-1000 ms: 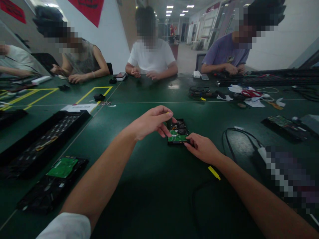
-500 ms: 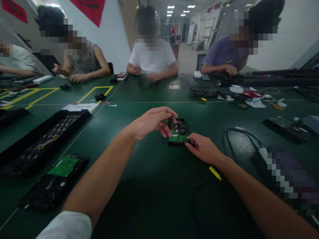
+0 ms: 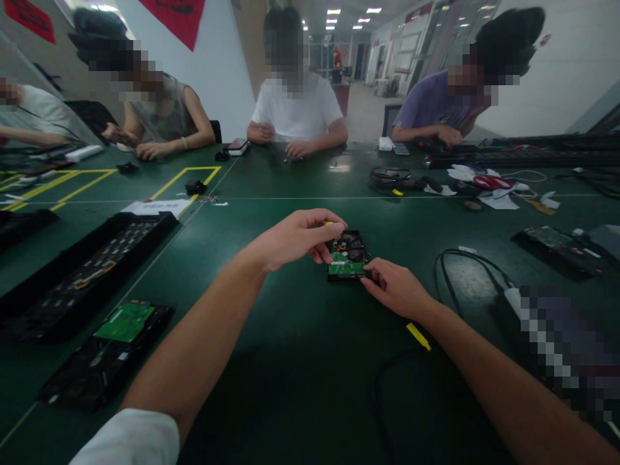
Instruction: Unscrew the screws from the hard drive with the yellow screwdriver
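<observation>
A hard drive (image 3: pixel 352 245) with a green circuit board (image 3: pixel 345 265) lies on the green table, circuit side up. Over its left side my left hand (image 3: pixel 306 236) is closed, thumb and fingers gathered around a small upright screwdriver (image 3: pixel 329 224). Only the screwdriver's yellow end shows; its shaft and tip are hidden behind the fingers. My right hand (image 3: pixel 391 284) pinches the drive's near right corner between thumb and fingers.
Left of my arm lie another hard drive (image 3: pixel 104 355) and a long black tray (image 3: pixel 87 271). A black cable (image 3: pixel 443 278) and a further hard drive (image 3: pixel 557 248) are on the right. Several people sit across the table, near cables and paper scraps (image 3: pixel 494 184).
My left thumb and fingers have shifted slightly around the screwdriver, covering more of it. The right hand and hard drive stay in place.
</observation>
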Tool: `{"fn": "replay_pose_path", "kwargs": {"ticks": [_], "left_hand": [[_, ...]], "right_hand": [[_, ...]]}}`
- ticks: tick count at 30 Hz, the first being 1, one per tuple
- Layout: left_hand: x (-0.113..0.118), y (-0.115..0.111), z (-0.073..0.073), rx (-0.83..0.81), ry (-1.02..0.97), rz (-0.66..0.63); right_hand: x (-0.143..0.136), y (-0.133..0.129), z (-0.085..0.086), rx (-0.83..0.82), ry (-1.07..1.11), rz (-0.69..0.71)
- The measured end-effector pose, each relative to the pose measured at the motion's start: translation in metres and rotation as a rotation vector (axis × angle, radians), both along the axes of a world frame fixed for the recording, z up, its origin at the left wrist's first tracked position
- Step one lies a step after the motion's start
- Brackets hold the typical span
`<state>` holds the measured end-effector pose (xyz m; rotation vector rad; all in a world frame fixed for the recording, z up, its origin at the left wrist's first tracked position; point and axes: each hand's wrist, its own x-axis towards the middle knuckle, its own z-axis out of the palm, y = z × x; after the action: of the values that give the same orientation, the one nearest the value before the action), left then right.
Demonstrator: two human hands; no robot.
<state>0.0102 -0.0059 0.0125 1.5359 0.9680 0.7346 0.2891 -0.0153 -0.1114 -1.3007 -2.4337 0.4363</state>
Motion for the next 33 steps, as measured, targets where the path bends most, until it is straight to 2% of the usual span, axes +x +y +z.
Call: {"fn": "replay_pose_path", "kwargs": {"ticks": [10, 16, 25, 33], "left_hand": [[0.0011, 0.0004, -0.0001, -0.115, -0.113, 0.032], [0.0005, 0.0003, 0.0023, -0.075, -0.075, 0.052], [0.0016, 0.0012, -0.0019, -0.074, -0.14, 0.032], [0.0011, 0.0006, -0.0009, 0.019, -0.018, 0.014]], "right_hand": [[0.001, 0.0008, -0.0016, -0.001, 0.005, 0.009], [0.0009, 0.0012, -0.0019, 0.012, 0.017, 0.011], [0.0007, 0.0005, -0.0003, -0.007, 0.011, 0.004], [0.0003, -0.0005, -0.0003, 0.008, 0.017, 0.003]]}}
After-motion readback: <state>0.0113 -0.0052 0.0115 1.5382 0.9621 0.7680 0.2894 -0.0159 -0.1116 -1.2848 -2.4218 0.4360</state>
